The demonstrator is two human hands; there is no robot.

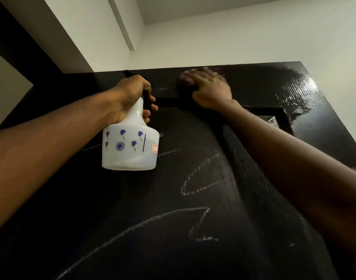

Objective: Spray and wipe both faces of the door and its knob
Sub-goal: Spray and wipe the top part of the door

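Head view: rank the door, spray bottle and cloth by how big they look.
Door, fills most of the frame
Spray bottle, in the left hand
Cloth, blurred and mostly under the right hand, true extent unsure

Dim room; glare on wet door [298, 91] top right, right hand [210, 88] motion-blurred, wide-angle bending at edges, arms in shadow

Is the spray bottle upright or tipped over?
Upright. The left hand grips the spray bottle by its neck, base down, trigger head on top.
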